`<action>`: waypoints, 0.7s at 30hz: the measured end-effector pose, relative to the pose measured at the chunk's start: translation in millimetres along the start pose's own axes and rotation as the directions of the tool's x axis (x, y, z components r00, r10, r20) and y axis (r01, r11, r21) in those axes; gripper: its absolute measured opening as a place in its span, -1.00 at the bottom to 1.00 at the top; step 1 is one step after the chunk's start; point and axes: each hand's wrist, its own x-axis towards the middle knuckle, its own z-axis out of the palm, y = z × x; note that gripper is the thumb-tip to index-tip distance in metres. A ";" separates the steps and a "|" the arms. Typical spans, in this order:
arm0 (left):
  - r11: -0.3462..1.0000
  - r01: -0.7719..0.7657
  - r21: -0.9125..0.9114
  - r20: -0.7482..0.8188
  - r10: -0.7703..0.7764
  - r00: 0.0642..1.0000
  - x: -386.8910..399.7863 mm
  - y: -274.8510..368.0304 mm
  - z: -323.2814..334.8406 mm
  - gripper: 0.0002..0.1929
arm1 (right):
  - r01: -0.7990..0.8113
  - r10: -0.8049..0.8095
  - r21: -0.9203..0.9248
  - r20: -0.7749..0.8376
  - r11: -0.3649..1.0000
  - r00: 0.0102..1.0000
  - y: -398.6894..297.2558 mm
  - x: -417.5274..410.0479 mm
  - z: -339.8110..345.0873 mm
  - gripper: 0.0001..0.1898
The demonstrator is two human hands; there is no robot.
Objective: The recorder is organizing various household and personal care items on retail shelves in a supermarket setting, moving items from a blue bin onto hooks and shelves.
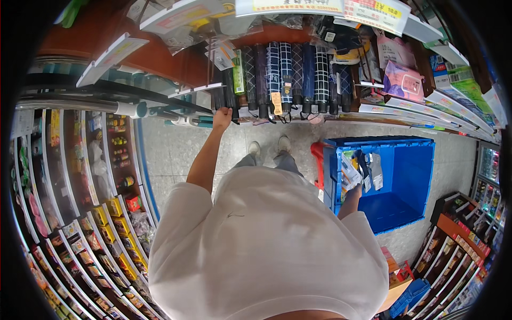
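A row of folded umbrellas, mostly dark and several with checks, lies side by side on the shelf before me. My left hand is at the lower end of a black umbrella at the row's left end; its fingertips touch that end, and the exact hold is unclear. To my right, a blue plastic crate stands open on the floor. My right hand reaches over its near left part, at a white-and-blue package among packaged goods; my fingers are largely hidden. A dark grey packaged item lies beside them.
A metal rail with white joints runs along the left. Pink wipes packs sit on the shelf at right. A red plastic object stands against the crate. Stocked shelves line the left side, with more at lower right.
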 end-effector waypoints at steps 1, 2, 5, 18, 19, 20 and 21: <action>1.000 0.000 -0.004 -0.002 0.000 1.000 5.8 3.6 0.0 -0.64 | -0.044 0.048 0.025 -0.205 0.999 0.978 -5.8 1.4 2.0 -0.57; 1.000 -0.022 -0.012 -0.038 0.021 0.999 13.5 8.8 1.1 -0.63 | -0.006 0.017 0.058 -0.189 0.998 0.982 -9.2 0.4 -0.5 -0.58; 0.999 -0.005 0.043 -0.028 0.007 1.000 36.3 23.5 1.5 -0.54 | 0.110 -0.120 -0.065 -0.164 0.992 0.979 -17.2 -29.5 -2.6 -0.62; 0.943 0.193 0.273 0.120 -0.232 0.965 92.7 71.8 8.6 -0.19 | 0.189 -0.182 0.025 -0.172 0.982 0.968 -3.2 -105.3 -57.2 -0.85; 0.946 0.209 0.249 0.131 -0.247 0.960 91.5 71.1 6.5 -0.27 | 0.194 -0.186 0.038 -0.149 0.980 0.971 -1.9 -107.6 -59.2 -0.84; 0.947 0.229 0.225 0.139 -0.264 0.954 89.4 69.3 3.5 -0.32 | 0.194 -0.186 0.039 -0.151 0.980 0.971 -0.8 -107.8 -57.6 -0.84; 0.947 0.229 0.227 0.141 -0.265 0.954 82.2 69.8 -1.6 -0.32 | 0.236 -0.230 0.037 -0.129 0.971 0.965 -2.5 -110.9 -50.5 -0.83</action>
